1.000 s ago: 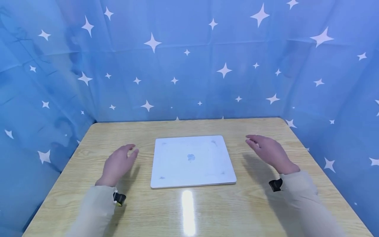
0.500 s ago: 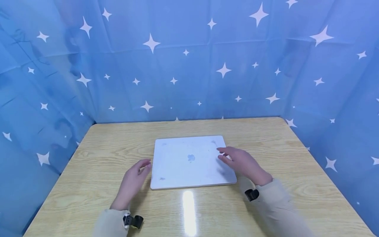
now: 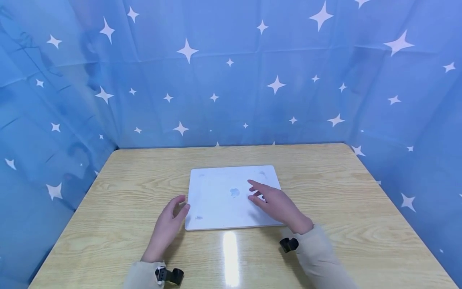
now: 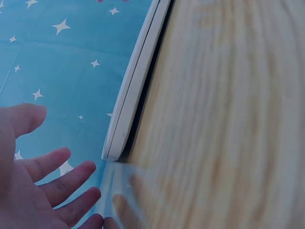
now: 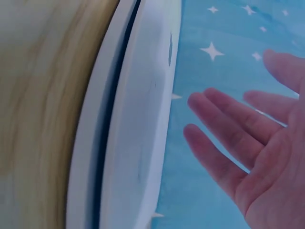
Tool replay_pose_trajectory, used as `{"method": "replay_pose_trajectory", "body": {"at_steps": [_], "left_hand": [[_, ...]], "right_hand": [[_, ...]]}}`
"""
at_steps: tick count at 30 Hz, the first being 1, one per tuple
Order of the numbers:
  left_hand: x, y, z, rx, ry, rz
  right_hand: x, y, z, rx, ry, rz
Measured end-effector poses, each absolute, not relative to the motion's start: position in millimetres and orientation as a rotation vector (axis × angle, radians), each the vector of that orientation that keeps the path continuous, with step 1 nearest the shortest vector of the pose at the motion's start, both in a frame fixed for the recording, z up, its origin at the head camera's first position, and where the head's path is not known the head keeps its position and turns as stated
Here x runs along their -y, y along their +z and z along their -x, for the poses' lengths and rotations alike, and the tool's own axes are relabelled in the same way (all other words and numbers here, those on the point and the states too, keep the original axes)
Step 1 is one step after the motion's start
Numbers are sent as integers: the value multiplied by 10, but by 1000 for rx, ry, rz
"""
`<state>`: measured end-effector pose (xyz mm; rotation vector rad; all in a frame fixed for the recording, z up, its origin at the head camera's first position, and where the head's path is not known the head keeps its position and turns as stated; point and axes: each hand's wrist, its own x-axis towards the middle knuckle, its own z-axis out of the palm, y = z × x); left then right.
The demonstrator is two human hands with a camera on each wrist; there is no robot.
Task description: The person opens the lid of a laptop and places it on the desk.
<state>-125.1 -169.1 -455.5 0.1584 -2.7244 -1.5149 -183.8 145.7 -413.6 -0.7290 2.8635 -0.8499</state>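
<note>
A flat, silvery-white rectangular laptop (image 3: 216,202) with a small grey logo, its lid apparently down, lies around the middle of the pale wood-grain table (image 3: 126,188), well in from the left and right edges and the far corners. The bare left hand (image 3: 168,223) hangs beside the laptop's left side, near its front left corner, fingers spread and holding nothing. The bare right hand (image 3: 277,204) hovers over the lid's right part, fingers also parted and grasping nothing, with a shadow beneath. The step in hand seems to be an approach, contact not yet made. A grip would probably call for lowering both hands and bringing the right one outward to the laptop's right edge.
</note>
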Motion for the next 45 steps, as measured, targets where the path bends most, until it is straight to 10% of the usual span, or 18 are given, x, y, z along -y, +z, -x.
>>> {"method": "replay_pose_trajectory", "body": {"at_steps": [45], "left_hand": [[1647, -4758, 1240, 2930, -1095, 126]], "right_hand": [[-1222, -4400, 1793, -2857, -825, 900]]}}
